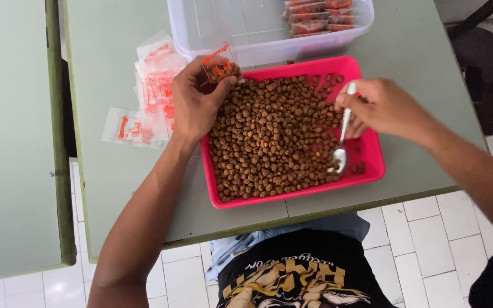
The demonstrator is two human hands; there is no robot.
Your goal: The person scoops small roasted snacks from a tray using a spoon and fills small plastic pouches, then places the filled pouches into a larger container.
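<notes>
A pink tray (372, 165) on the grey-green table holds a heap of small brown pellets (269, 137). My left hand (195, 102) grips a small clear bag with orange print (219, 65), partly filled with pellets, over the tray's far left corner. My right hand (380, 108) holds a metal spoon (342, 145) by its handle. The spoon's bowl points down and rests among the pellets near the tray's right side.
A pile of flat empty orange-printed bags (149, 97) lies left of the tray. Behind the tray stands a clear plastic tub (201, 34) with several filled bags (315, 14) in its right end. A second table (12, 137) is at the left, and a dark chair (486, 68) at the right.
</notes>
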